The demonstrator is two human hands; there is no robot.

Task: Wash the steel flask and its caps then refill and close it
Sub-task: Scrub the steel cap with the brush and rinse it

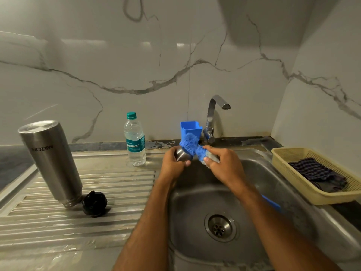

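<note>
The steel flask (51, 161) stands upside down on the ribbed draining board, mouth down. Its black inner cap (94, 203) lies beside the flask's mouth. Over the sink's far edge my left hand (172, 163) grips a small steel outer cap (182, 155). My right hand (220, 163) holds a blue bristle brush (192, 146) by its head, the bristles pressed against the steel cap. The brush's blue handle (271, 203) shows below my right forearm.
A plastic water bottle (135, 139) with a green cap stands behind the draining board. A blue holder (190, 129) and the tap (213, 116) sit at the sink's back. The sink basin (195, 202) has a central drain. A beige basket (281, 155) with dark cloth is on the right.
</note>
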